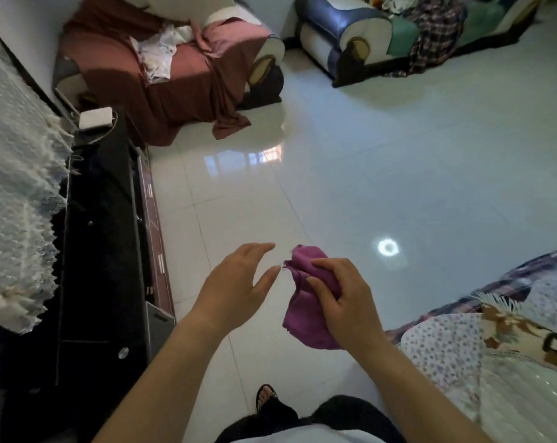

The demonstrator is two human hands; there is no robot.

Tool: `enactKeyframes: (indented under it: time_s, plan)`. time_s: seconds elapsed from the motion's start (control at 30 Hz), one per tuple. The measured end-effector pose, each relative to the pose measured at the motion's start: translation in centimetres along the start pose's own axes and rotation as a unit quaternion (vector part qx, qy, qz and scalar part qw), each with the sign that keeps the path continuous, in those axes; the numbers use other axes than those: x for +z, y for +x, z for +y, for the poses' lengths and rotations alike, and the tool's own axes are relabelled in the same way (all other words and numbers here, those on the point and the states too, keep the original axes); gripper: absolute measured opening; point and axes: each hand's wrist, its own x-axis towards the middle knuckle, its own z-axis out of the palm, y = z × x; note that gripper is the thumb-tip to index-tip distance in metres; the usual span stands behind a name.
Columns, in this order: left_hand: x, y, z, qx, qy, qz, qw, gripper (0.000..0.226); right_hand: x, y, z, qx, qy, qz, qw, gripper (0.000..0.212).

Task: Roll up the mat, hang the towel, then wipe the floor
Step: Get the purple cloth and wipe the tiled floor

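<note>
Head view, person standing. A purple cloth point(305, 314) is held above the tiled floor point(398, 171), in front of the body and slightly right of centre. It is gripped by the right hand point(344, 302), whose fingers point(326, 265) are curled over the bunched upper part, thumb underneath. The cloth's long axis runs from far to near, and the loose lower end hangs toward the body.

The left hand point(238, 282) is held left of the cloth with its fingers point(261, 247) spread and straight, holding nothing. Its fingertips are just beside the cloth's free far-left corner but apart from it. That corner lies to the right of the left hand, which is judged the likelier hand to take it so that the cloth can be opened out.

A black cabinet point(104, 235) stands along the left and patterned fabric point(478, 346) lies at the near right. Whether the cloth is the towel to be hung or a rag for wiping cannot be told.
</note>
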Motion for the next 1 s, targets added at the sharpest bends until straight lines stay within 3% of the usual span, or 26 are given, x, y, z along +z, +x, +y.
enactKeyframes:
  time_s: [0.3,0.7,1.0]
  plan:
    - [3.4,11.2,3.8,0.052,0.007,-0.075,0.996,0.047,-4.1,5.2,6.4,0.104,0.006,0.041,0.994,0.019]
    - [4.9,29.2,10.6,0.029,0.048,-0.093,0.994,0.047,-11.3,21.4,15.9,0.131,0.026,0.039,0.990,0.017]
    - [4.4,37.0,8.2,0.004,0.047,-0.112,0.993,0.047,-9.5,29.5,19.1,0.220,0.093,0.022,0.971,0.015]
